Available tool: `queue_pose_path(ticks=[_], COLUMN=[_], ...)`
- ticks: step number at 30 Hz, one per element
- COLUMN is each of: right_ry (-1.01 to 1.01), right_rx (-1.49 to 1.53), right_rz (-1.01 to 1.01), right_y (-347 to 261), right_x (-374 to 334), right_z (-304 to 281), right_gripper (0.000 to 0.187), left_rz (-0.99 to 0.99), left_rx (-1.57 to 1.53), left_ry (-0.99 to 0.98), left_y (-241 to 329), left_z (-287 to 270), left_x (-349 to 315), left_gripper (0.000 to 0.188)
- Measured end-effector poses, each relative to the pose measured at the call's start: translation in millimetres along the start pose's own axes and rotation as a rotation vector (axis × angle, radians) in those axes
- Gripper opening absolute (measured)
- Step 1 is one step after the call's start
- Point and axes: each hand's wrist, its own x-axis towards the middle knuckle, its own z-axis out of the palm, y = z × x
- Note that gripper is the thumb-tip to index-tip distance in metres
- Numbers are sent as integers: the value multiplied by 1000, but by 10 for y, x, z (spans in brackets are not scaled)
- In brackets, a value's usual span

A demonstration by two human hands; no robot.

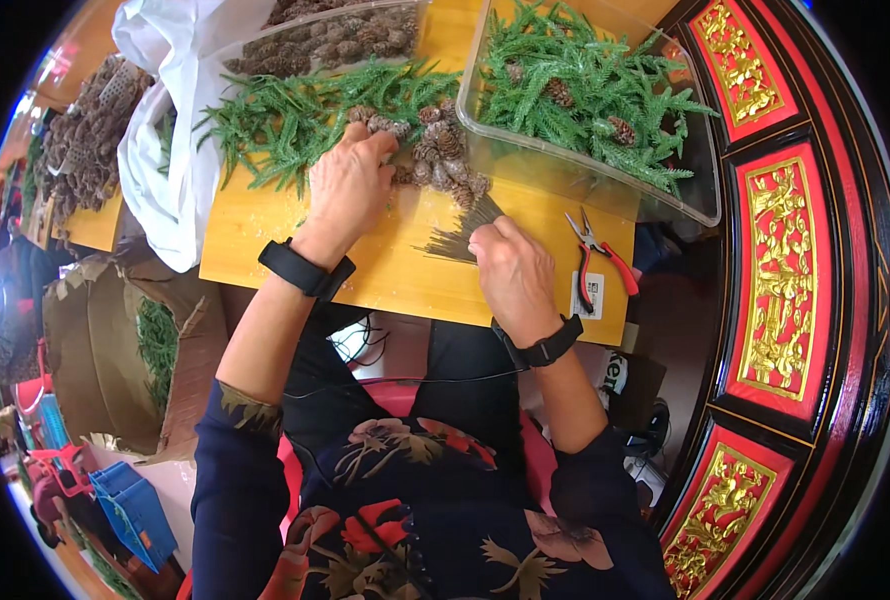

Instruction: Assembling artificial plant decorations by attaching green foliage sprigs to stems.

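Note:
My left hand [350, 190] reaches to the far side of the yellow table, its fingers curled down on a brown pine cone [389, 127] beside the green sprigs. The fingertips are partly hidden. A heap of pine cones [443, 152] lies just to its right. My right hand [513, 268] is closed, thumb and fingers pinched at a fanned bundle of thin dark wires [452, 243] lying on the table. How many wires it grips cannot be seen. Right of that hand rest red-handled pliers [591, 245], jaws pointing away from me, partly over a white label [587, 297].
Artificial green sprigs [275, 115] spread over the table's far left. A clear plastic bin [565, 150] of sprigs and cones stands far right; another container of pine cones [335, 45] is behind. A white plastic bag [160, 130] hangs left, above an open cardboard box [115, 350]. Carved panels [777, 280] line the right.

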Motion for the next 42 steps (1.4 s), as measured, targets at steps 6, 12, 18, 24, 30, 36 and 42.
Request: queue_pose_path(ticks=[6,12,18,24,30,36,42], right_ry=[-16,-115,-133,-155,-153,-146,-117], right_rx=[59,88,-15,-4,-6,-17,-78], right_rz=[71,62,7,-117,-120,-80,-102], right_y=[-315,-1096,-1837,-2072,-2192,-2188,-2325], right_x=[-42,-360,-913,-1010,-1077,-1060,-1138], right_z=[72,-63,-332,-242,-231,-219,-149], right_gripper=[4,16,15,19,22,20,19], left_rz=[-48,-80,23,-42,-23,-85,-101], left_rx=[27,71,3,0,-142,-417,-631], left_ry=[-85,-98,81,168,228,526,327], left_y=[-212,-287,-68,-189,-232,-147,19], left_z=[-175,-545,-964,-1061,-1117,-1308,-1123], left_x=[-176,-706,-1513,-1846,-2030,-2370,-2619], left_gripper=[7,21,10,12,15,15,15])
